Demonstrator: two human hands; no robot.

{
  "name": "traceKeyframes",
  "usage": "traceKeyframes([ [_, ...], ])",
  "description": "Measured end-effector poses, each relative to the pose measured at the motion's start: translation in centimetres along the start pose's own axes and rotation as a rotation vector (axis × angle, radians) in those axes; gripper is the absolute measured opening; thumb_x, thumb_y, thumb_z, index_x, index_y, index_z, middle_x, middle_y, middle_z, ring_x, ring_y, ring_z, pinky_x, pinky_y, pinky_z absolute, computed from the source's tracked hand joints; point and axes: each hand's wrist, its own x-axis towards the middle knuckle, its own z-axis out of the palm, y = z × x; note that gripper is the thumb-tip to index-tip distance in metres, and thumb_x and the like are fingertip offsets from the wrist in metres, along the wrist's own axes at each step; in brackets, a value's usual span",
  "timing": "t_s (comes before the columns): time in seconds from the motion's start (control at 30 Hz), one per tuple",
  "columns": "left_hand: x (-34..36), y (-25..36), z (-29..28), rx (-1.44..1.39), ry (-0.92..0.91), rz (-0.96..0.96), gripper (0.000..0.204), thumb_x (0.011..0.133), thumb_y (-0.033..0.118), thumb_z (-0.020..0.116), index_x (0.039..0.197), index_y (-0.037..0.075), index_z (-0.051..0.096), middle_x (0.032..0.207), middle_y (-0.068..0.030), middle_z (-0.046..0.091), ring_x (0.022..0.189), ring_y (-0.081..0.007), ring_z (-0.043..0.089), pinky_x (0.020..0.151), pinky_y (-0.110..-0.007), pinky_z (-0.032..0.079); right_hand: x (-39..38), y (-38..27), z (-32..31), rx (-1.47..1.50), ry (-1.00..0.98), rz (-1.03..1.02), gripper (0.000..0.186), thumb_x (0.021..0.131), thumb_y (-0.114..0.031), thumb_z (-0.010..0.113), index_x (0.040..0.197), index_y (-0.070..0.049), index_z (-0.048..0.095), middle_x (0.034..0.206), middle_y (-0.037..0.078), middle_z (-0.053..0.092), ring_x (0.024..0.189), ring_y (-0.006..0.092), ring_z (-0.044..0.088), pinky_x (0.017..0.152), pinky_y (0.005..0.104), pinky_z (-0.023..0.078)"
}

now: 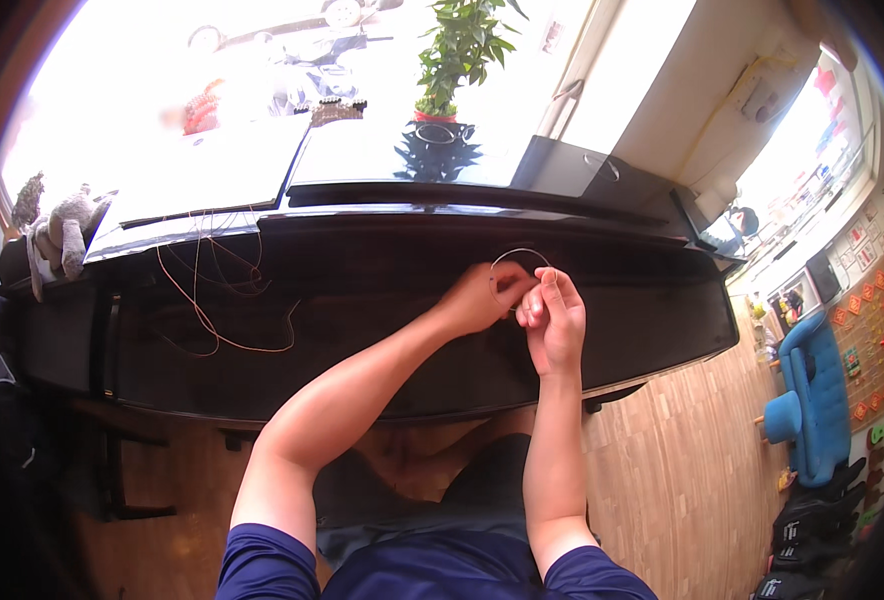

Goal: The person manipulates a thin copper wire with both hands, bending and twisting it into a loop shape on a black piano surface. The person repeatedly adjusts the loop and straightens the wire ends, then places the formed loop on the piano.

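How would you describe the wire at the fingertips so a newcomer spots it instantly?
Find the long black surface across the middle of the view. Right of its centre, the left hand and right hand are close together. The wire shows there as a thin, pale arc, unlike the loose copper-coloured strands lying farther left.

Two bare hands are at the centre of the frame: one left hand (490,298) and one right hand (556,315), with one thin wire loop (518,250) between them. Left of centre lie several loose strings (200,314), too tangled to count. One grey soft toy (70,230) is at upper left, one potted plant (459,50) at upper middle, and one blue sofa (822,400) and one blue stool (782,416) at far right.
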Motion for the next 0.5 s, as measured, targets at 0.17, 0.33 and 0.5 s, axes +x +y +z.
traceKeyframes([
  [0.17, 0.3, 3.2, -3.1, -0.408, -0.159, -0.372, 0.05, 0.102, 0.048, 0.049, 0.111, 0.002, 0.067, 0.086, -0.0052, 0.067, 0.065, -0.0109, 0.063, 0.055, -0.022, 0.044, -1.4, 1.2, -1.9, -0.049, 0.149, 0.039, 0.017, 0.098, -0.018, 0.064, 0.1, -0.001, 0.062, 0.063, -0.001, 0.054, 0.051, 0.0063, 0.046, 0.049, 0.0225, 0.039],
  [0.33, 0.0, 3.5, -3.6, -0.106, -0.253, -0.303, 0.034, 0.098, 0.034, 0.061, 0.108, 0.003, 0.071, 0.074, 0.0007, 0.061, 0.063, -0.0074, 0.056, 0.056, -0.022, 0.041, -1.6, 1.5, -1.7, -0.114, 0.172, -0.049, 0.026, 0.101, -0.021, 0.058, 0.114, 0.002, 0.057, 0.073, 0.007, 0.063, 0.056, 0.0085, 0.051, 0.055, 0.0224, 0.044],
  [0.5, -0.3, 3.2, -2.9, -0.142, -0.144, -0.299, 0.031, 0.098, 0.03, 0.062, 0.108, 0.002, 0.071, 0.065, 0.003, 0.053, 0.058, -0.0057, 0.047, 0.055, -0.023, 0.038, -2.5, 1.0, -1.9, 0.054, 0.108, -0.09, 0.034, 0.105, -0.023, 0.051, 0.127, 0.002, 0.048, 0.087, 0.012, 0.067, 0.071, 0.0115, 0.058, 0.072, 0.0272, 0.05],
])
